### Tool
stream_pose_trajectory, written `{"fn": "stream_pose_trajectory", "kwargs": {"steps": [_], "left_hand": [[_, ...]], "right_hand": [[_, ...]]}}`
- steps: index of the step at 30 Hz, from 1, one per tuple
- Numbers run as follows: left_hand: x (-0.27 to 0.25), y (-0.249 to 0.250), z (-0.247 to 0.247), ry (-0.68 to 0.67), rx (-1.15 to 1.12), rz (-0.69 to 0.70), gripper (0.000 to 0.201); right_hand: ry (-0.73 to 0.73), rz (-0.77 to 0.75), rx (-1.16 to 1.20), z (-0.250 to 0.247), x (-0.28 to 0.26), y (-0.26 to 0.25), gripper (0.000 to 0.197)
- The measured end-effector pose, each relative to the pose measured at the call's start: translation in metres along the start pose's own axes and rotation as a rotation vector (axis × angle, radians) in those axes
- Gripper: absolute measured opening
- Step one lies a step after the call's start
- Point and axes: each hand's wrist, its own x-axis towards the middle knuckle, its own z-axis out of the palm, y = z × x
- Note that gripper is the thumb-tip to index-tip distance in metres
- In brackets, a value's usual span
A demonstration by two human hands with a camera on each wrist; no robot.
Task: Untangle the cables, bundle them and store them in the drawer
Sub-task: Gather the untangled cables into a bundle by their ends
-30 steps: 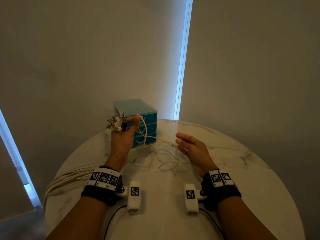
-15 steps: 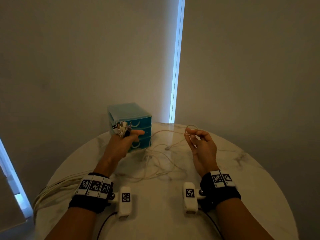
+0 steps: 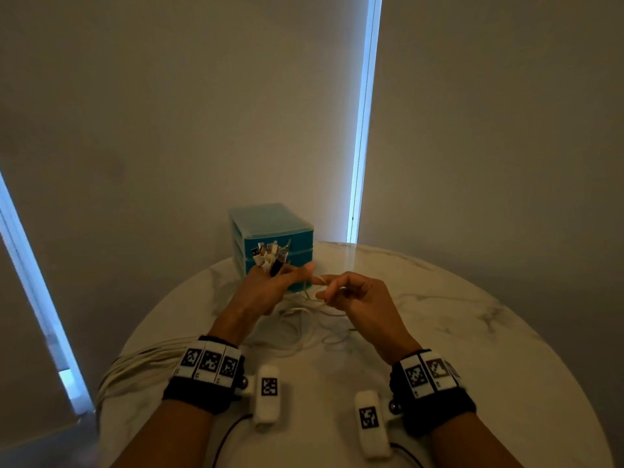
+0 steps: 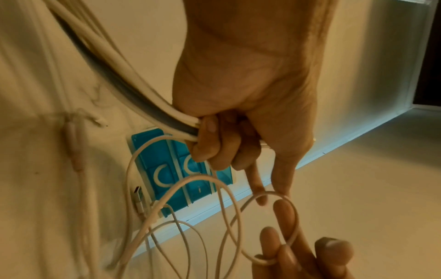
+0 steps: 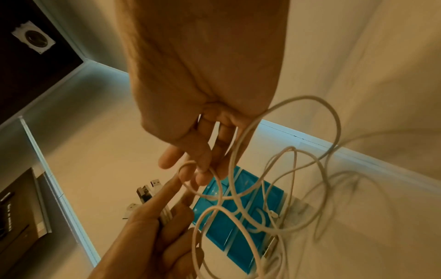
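My left hand grips a bundle of cables in its fist, their plug ends fanning out above the fingers. The bundle trails off the table's left edge. My right hand pinches a small loop of thin white cable right beside the left thumb and forefinger. More slack of that cable lies in loose coils on the marble table between my hands. The teal drawer unit stands just behind the left hand, its drawers closed.
The round table's far and left edges are close to the drawer unit. Blinds hang behind, with bright gaps at centre and left. Wrist cameras and their black leads sit over the near table.
My right hand took up the thin cable and has moved left until it meets the left hand. The left hand with the bundle has shifted slightly right, in front of the drawers.
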Motion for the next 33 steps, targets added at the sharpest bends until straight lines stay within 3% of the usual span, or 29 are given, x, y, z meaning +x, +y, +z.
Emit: {"fn": "stream_pose_trajectory", "kwargs": {"steps": [5, 12, 14, 18, 21, 24, 28, 33], "left_hand": [[0.002, -0.004, 0.008, -0.005, 0.051, -0.132, 0.061], [0.008, -0.007, -0.005, 0.043, -0.059, 0.009, 0.019], [0.006, -0.004, -0.006, 0.025, -0.079, 0.036, 0.017], [0.002, 0.0, -0.004, -0.12, -0.037, 0.044, 0.016], [0.001, -0.001, -0.003, -0.195, 0.066, -0.021, 0.022], [-0.002, 0.001, 0.002, -0.26, 0.156, -0.059, 0.024], [-0.003, -0.001, 0.009, -0.258, 0.29, -0.112, 0.022], [0.004, -0.007, 0.006, -0.179, 0.299, -0.148, 0.015]], "right_hand": [[0.043, -0.017, 0.001, -0.003, 0.0, -0.001, 0.018], [-0.158, 0.133, -0.07, 0.003, -0.001, 0.003, 0.01], [-0.108, 0.266, 0.081, 0.001, -0.001, 0.002, 0.022], [0.126, 0.447, 0.626, -0.017, 0.003, 0.005, 0.045], [0.183, 0.44, 0.808, -0.031, 0.005, 0.004, 0.061], [0.238, 0.346, 0.862, -0.038, 0.006, -0.002, 0.062], [0.289, 0.252, 0.713, -0.04, 0.008, -0.007, 0.05], [0.281, 0.321, 0.069, -0.031, 0.005, -0.006, 0.042]]}}
